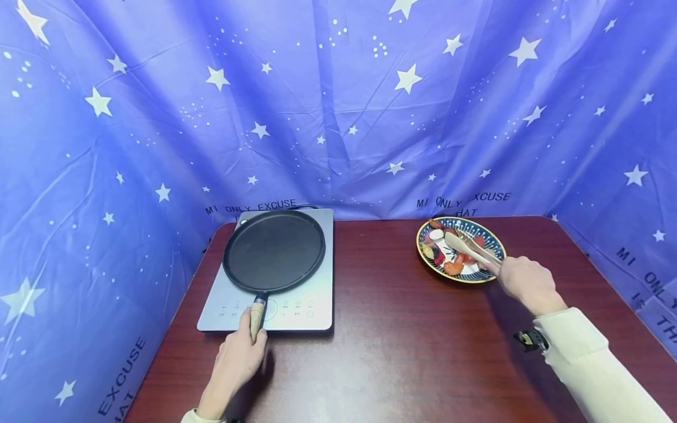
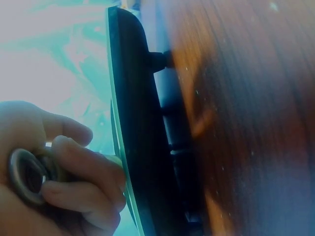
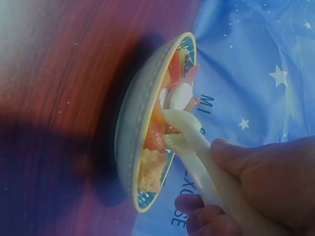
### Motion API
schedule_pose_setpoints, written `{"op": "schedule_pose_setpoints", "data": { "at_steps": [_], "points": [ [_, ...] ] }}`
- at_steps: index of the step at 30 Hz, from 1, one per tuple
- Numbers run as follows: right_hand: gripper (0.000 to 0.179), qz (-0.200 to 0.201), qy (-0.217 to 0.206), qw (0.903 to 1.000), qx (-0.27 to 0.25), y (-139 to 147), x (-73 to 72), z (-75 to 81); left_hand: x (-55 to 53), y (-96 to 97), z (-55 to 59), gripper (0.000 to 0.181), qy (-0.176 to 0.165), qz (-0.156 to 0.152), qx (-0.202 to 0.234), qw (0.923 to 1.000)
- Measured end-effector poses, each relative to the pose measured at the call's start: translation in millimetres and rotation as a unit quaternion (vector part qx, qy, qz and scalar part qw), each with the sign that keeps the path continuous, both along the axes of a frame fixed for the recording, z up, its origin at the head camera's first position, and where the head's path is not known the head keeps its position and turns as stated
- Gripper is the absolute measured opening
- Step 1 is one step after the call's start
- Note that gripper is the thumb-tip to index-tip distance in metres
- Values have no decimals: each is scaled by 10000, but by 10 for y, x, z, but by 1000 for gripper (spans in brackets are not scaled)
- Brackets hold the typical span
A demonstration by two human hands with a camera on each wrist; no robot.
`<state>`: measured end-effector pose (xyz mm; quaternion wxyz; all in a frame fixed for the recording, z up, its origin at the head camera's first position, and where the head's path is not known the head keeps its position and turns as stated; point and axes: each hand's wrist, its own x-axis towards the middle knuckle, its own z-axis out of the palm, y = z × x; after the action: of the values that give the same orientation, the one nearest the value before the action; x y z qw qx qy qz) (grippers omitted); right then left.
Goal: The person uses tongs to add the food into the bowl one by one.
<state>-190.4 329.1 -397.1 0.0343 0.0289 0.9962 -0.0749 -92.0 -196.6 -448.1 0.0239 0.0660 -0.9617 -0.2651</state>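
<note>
A flat black pan (image 1: 274,251) rests on a silver induction cooker (image 1: 322,282). My left hand (image 1: 235,359) grips the pan's wooden handle (image 1: 256,322); the metal ring (image 2: 22,177) at its end shows in the left wrist view. On the right stands a patterned plate (image 3: 132,118) of mixed food. My right hand (image 1: 529,283) holds pale tongs (image 3: 209,155), their tips in among the food. White pieces (image 3: 181,96), reddish pieces (image 3: 156,130) and a light-brown piece (image 3: 151,172) lie there. Whether the tips pinch a piece I cannot tell.
The reddish-brown table (image 1: 370,329) stretches between cooker and plate. Behind it and at both sides hangs a blue curtain (image 1: 338,117) with stars. A dark cable (image 1: 304,206) runs behind the cooker. Its dark side (image 2: 140,123) stands on small feet.
</note>
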Motion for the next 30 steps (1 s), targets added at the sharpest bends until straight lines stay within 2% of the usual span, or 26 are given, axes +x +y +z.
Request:
{"op": "schedule_pose_setpoints", "data": {
  "at_steps": [4,8,17,25,30],
  "points": [
    [84,-37,-29,9999,-104,36,27,-20,4,4,-2,58,-9,-11,22,10000],
    [78,56,-183,9994,-305,118,41,-64,5,4,-6,58,-21,7,33,10000],
    [65,404,-164,9955,-840,247,102,-175,-17,-5,-24,60,-10,44,0,10000],
    [65,91,-259,9903,-1360,324,186,-222,-21,1,-29,60,-43,46,3,10000],
    [63,-23,-273,9790,-2019,336,213,-246,-10,0,-10,59,-16,11,-26,10000]
  ]
}}
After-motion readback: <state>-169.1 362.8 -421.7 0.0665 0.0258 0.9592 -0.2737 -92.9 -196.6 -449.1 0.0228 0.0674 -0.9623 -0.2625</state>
